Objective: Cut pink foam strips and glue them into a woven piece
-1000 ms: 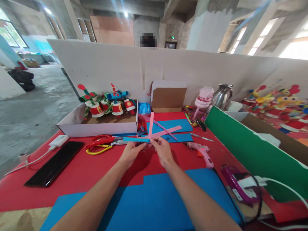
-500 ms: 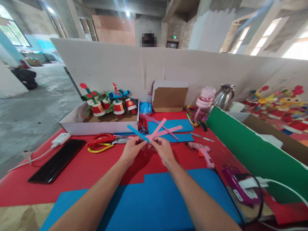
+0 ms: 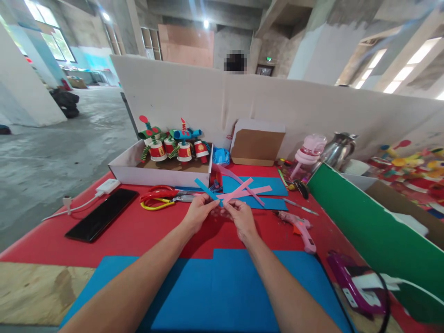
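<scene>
Between my two hands, a blue paper strip (image 3: 205, 187) and a pink paper strip (image 3: 241, 188) meet at their near ends and spread apart in a V. My left hand (image 3: 199, 213) pinches the blue strip close to that join. The fingers of my right hand (image 3: 240, 216) are closed on the pink strip, close beside the left fingertips. Just beyond lie another pink strip (image 3: 265, 189) and blue paper pieces (image 3: 277, 184). Scissors with red and yellow handles (image 3: 157, 196) rest left of my left hand.
A white box (image 3: 159, 175) at the back left holds several paper-cup figures. Rightward lie a pink glue gun (image 3: 300, 224), a pen-like tool (image 3: 300, 206) and a green-sided box (image 3: 367, 236). A black phone (image 3: 102, 215) lies left. Blue sheets (image 3: 215, 291) cover the near edge.
The strips have turned from nearly a right angle into a wider V, the blue end rising and the pink leaning right. Both hands stay together. The view has shifted left.
</scene>
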Tool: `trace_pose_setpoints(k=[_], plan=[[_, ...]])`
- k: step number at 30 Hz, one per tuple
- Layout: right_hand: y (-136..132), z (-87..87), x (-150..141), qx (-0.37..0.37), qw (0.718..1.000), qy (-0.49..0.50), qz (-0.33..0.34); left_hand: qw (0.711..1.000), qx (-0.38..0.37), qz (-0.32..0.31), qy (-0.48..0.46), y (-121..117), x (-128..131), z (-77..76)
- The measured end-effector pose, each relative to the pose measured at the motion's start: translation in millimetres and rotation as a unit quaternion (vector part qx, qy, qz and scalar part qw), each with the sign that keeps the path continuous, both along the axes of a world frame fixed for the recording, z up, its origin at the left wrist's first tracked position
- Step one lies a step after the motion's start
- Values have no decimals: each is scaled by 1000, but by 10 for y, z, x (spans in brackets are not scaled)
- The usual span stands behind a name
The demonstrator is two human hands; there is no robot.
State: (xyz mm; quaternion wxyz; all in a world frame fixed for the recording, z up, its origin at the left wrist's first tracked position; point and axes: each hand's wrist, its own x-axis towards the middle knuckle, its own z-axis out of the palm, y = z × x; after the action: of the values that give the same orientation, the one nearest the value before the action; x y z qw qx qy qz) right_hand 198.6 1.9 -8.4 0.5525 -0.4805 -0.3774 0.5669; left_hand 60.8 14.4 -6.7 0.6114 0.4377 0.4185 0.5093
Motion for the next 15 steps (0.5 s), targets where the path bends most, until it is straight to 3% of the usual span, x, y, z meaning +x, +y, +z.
trace_pose_setpoints(k=[5,10,15], plan=[[-8,22,5,8,1000,-10,2,1000,5,-10,-3,-5,13,29],[-15,19,-12,21,999,-2,-38,999,25,-30,-7,-16,37,66],[-28,2,-54,17,1000,-5,-13,999,36,-5,9,12,15,39]])
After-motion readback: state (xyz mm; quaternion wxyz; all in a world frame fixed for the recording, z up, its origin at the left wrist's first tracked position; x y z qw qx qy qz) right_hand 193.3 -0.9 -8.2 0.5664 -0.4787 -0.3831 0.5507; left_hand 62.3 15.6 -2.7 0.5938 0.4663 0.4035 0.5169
